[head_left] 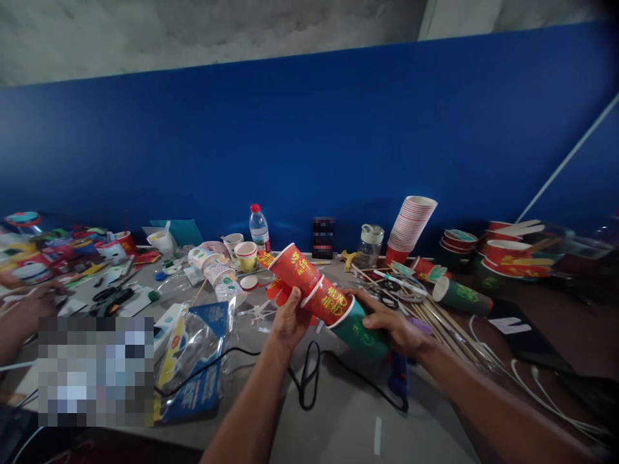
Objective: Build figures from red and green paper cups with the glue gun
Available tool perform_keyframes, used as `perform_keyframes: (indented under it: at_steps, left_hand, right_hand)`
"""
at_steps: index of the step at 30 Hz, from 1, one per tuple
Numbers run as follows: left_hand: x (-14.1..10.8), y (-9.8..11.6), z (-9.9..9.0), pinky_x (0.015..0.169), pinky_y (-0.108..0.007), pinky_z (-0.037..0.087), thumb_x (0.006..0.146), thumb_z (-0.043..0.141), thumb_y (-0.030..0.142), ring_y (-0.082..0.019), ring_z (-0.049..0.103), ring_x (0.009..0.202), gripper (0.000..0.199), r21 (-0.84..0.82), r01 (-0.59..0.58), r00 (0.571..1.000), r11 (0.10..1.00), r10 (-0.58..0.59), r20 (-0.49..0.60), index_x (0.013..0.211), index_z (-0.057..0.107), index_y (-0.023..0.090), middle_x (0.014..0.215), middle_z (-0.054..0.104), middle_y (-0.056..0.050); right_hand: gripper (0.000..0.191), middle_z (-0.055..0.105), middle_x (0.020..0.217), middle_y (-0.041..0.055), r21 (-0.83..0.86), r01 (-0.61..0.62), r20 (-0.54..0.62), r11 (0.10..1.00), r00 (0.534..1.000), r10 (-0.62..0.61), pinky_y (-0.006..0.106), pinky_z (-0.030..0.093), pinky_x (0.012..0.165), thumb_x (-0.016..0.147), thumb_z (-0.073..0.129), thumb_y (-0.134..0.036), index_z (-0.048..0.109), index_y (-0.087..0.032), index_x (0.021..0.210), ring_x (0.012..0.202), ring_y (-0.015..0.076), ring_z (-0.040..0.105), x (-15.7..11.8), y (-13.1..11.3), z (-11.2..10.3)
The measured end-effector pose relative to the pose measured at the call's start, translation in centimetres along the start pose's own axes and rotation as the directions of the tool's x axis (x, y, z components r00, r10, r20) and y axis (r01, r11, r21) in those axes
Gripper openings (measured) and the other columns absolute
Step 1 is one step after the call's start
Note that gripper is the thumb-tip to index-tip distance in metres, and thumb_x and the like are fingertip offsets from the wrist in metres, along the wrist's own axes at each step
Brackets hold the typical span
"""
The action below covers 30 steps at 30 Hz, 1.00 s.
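In the middle of the head view, red paper cups (296,270) with yellow lettering and a green paper cup (360,332) form one tilted row above the table. My left hand (290,319) is closed around the red cups from below, thumb on their side. At the lower right end, my right hand (394,322) grips the green cup, fingers over its upper side. Red petal-like pieces (277,291) show beside the left fingers; whether they are attached to the cups I cannot tell. Beneath the right hand stands a blue tool handle (399,374), perhaps a glue gun's.
A tall stack of paper cups (411,225) leans at the back, near a glass jar (371,243) and a water bottle (259,229). A black cable (309,380) loops below the hands. Wooden sticks (449,335) lie right. Another person's hand (36,303) is at far left.
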<state>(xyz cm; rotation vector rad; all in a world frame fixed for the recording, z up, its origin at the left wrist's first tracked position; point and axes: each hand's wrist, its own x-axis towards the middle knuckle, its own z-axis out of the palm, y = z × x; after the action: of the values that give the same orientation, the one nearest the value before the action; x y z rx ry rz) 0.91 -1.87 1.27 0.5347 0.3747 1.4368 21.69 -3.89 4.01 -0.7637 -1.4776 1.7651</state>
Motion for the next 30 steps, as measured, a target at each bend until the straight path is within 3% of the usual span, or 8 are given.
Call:
perform_keyframes:
  at_steps: [3,6,13,17,21,26,30]
  left_hand:
    - [-0.2,-0.1,0.3,0.103,-0.049,0.038,0.061,0.082,0.041,-0.031,0.061,0.109,0.06,0.028,-0.009,1.0,1.0,0.008,0.006,0.114,0.063,0.02,0.101,0.072,-0.008]
    - [-0.4,-0.4,0.9,0.102,-0.047,0.039,0.063,0.081,0.04,-0.032,0.058,0.113,0.062,0.052,-0.028,0.998,0.998,0.025,0.058,0.118,0.06,0.021,0.107,0.07,-0.009]
    - [-0.5,-0.5,1.3,0.101,-0.047,0.04,0.064,0.08,0.042,-0.033,0.057,0.115,0.061,0.084,-0.025,0.997,0.996,0.019,0.07,0.117,0.06,0.02,0.106,0.07,-0.009]
    - [-0.5,-0.2,1.3,0.103,-0.047,0.039,0.064,0.08,0.041,-0.032,0.054,0.119,0.064,0.081,-0.035,0.995,0.996,0.027,0.099,0.121,0.058,0.021,0.114,0.068,-0.01]
    - [-0.2,0.1,0.8,0.104,-0.045,0.038,0.068,0.077,0.044,-0.031,0.053,0.121,0.053,0.064,0.031,0.995,0.997,-0.036,0.088,0.114,0.063,0.02,0.111,0.07,-0.008]
    - [0.2,0.6,0.3,0.107,-0.042,0.035,0.067,0.076,0.048,-0.027,0.052,0.123,0.051,0.014,0.014,0.997,1.0,-0.015,0.075,0.109,0.065,0.021,0.111,0.07,-0.007]
    - [0.0,0.3,0.6,0.107,-0.044,0.035,0.066,0.077,0.047,-0.031,0.05,0.125,0.054,0.021,0.04,0.992,0.999,-0.042,0.117,0.11,0.065,0.018,0.11,0.071,-0.009]
  right_hand:
    - [0.059,0.06,0.125,0.0072,0.066,-0.016,0.05,0.998,0.999,0.013,0.043,0.043,0.092,0.067,0.065,-0.033,0.052,-0.024,0.125,0.107,0.0269,0.06,0.1,-0.4,0.0]
    - [0.06,0.062,0.124,0.0083,0.077,-0.072,0.037,0.994,0.997,0.069,0.046,0.041,0.097,0.075,0.063,-0.047,0.049,-0.026,0.13,0.108,0.0267,0.061,0.5,-0.7,0.8]
    - [0.055,0.071,0.109,0.0064,-0.161,-0.176,-0.089,0.971,0.983,0.163,0.046,0.047,0.094,0.068,0.072,-0.049,0.062,-0.022,0.115,0.101,0.0291,0.065,1.6,-1.6,3.1]
    - [0.052,0.072,0.103,0.006,-0.223,-0.198,-0.157,0.954,0.974,0.166,0.047,0.049,0.09,0.068,0.072,-0.048,0.063,-0.02,0.111,0.096,0.028,0.067,1.6,-2.1,2.7]
    - [0.049,0.073,0.102,0.0059,-0.234,-0.198,-0.178,0.952,0.971,0.159,0.045,0.05,0.089,0.07,0.071,-0.047,0.064,-0.02,0.11,0.095,0.0276,0.067,1.3,-2.1,2.0]
    - [0.049,0.073,0.105,0.0054,-0.252,-0.133,-0.129,0.959,0.986,0.103,0.045,0.048,0.092,0.073,0.069,-0.048,0.065,-0.02,0.113,0.1,0.0286,0.065,1.1,-2.3,1.6]
    - [0.052,0.071,0.11,0.0052,-0.226,-0.141,-0.128,0.964,0.985,0.115,0.045,0.049,0.092,0.074,0.069,-0.048,0.062,-0.022,0.118,0.101,0.0282,0.065,1.3,-2.1,1.5]
